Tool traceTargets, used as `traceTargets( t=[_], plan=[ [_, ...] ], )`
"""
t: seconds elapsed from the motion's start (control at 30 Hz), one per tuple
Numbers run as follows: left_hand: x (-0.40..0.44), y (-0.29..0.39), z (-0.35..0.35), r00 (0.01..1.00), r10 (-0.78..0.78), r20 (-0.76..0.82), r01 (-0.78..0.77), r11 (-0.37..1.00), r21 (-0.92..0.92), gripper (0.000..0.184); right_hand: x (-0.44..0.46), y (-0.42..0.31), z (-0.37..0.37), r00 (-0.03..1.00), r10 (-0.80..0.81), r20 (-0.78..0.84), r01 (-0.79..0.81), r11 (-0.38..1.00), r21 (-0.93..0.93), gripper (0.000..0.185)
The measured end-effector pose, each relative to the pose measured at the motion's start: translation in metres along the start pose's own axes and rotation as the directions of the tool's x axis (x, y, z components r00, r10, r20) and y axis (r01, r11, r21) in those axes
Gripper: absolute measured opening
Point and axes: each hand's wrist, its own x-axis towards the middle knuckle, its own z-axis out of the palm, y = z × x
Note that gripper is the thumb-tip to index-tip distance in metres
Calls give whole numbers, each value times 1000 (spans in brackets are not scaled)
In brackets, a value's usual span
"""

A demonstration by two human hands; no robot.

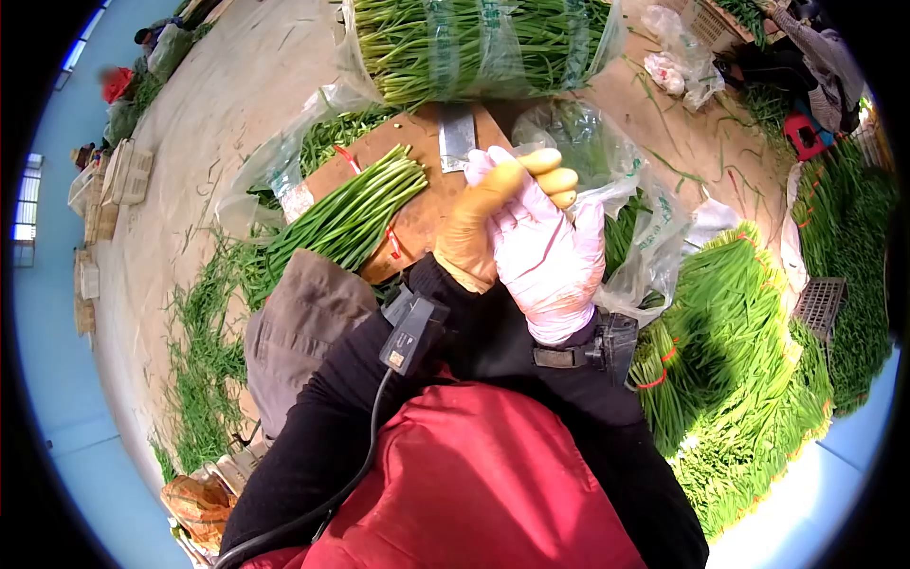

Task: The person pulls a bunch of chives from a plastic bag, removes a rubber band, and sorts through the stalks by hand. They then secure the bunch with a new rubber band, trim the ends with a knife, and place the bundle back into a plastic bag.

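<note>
My left hand (469,232), in a yellow glove, and my right hand (545,256), in a pink glove, are clasped together with their fingers interlaced. They are above the right side of a brown wooden board (417,223). Just beyond them, a flat metal blade (457,137) lies on the board, its handle not visible. To the left of my hands, a bundle of long green chive-like stalks (346,213) lies across the board, with red ties near it.
A large plastic-wrapped stack of green stalks (483,47) stands behind the board. An open plastic bag (654,228) is at the right, near heaped tied bundles (739,351). Loose greens (213,351) litter the floor at left. Another person (806,62) is at upper right.
</note>
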Motion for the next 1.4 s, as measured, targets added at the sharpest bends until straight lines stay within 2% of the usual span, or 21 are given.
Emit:
traceTargets(
  t=[0.07, 0.13, 0.17, 0.3, 0.37, 0.4, 0.47, 0.53, 0.57, 0.63, 0.8, 0.87, 0.97, 1.07, 1.17, 1.2, 1.23, 1.3, 1.33, 1.37, 1.4],
  plan=[
    [-3, -1, 1, 998, -33, -57, 39, 993, 113, 50, -1, 6, -8, 999, -37, -14, 37, 999, -19, 76],
    [7, -6, -6, 995, -81, 61, 75, 992, 100, 46, 4, -3, -15, 991, -115, 65, 129, 948, -290, 71],
    [6, -7, -8, 988, -117, 103, 107, 989, 100, 43, 3, -4, -17, 984, -150, 98, 177, 899, -401, 69],
    [4, -18, -10, 997, -74, 7, 70, 963, 259, 32, 4, -4, -18, 936, -236, 260, 350, 570, -743, 60],
    [-9, -38, -3, 997, 18, -81, 11, 941, 339, 34, 7, -11, -17, 926, -305, 222, 371, 632, -681, 59],
    [-5, -43, -10, 996, -29, -87, 59, 932, 359, 44, 9, -14, -16, 919, -339, 202, 385, 658, -647, 59],
    [-1, -45, -21, 994, -93, -59, 107, 947, 302, 55, 7, -12, -26, 957, -276, 87, 289, 884, -367, 65],
    [4, -31, -11, 994, -110, 24, 105, 983, 151, 58, 6, -9, -21, 979, -205, 5, 205, 977, -66, 71],
    [7, -27, -4, 997, -67, 27, 66, 997, 43, 58, 8, -7, -23, 979, -167, 115, 176, 982, -73, 80],
    [6, -25, -3, 995, -86, -47, 87, 996, 21, 57, 7, -2, -16, 986, -167, 4, 167, 985, -50, 85],
    [-3, -27, -1, 978, -209, -17, 209, 965, 160, 54, 7, -3, -15, 953, -170, 250, 176, 984, 1, 87],
    [-2, -29, -2, 976, -218, 12, 206, 938, 280, 52, 4, -10, -15, 973, -162, 166, 204, 938, -280, 89],
    [-3, -54, -12, 986, -152, -64, 162, 962, 222, 55, 8, -19, -10, 968, -248, 44, 250, 931, -267, 85],
    [-4, -56, -3, 988, -136, -69, 152, 930, 334, 59, 10, -38, -27, 964, -130, 231, 194, 940, -282, 85],
    [-1, -61, 6, 987, -157, -28, 156, 913, 377, 64, 8, -46, -32, 956, -176, 233, 215, 965, -152, 84],
    [-3, -59, 13, 968, -252, -10, 220, 823, 524, 61, 15, -51, -33, 917, -209, 340, 217, 976, 15, 78],
    [-8, -58, 18, 938, -347, -13, 270, 706, 655, 59, 15, -61, -29, 918, -233, 320, 222, 972, 74, 70],
    [-11, -74, 18, 900, -422, -112, 414, 743, 527, 56, 10, -75, -41, 929, -335, 158, 325, 942, 85, 59],
    [-8, -77, 17, 925, -370, -83, 349, 743, 571, 54, 7, -75, -39, 925, -375, -60, 376, 926, 8, 48],
    [-5, -79, 13, 907, -420, -39, 365, 735, 571, 54, 7, -81, -42, 913, -371, -169, 374, 927, -14, 40],
    [-4, -81, 7, 883, -469, 1, 385, 727, 569, 55, 3, -89, -52, 900, -417, -123, 418, 908, -26, 39]
  ],
)
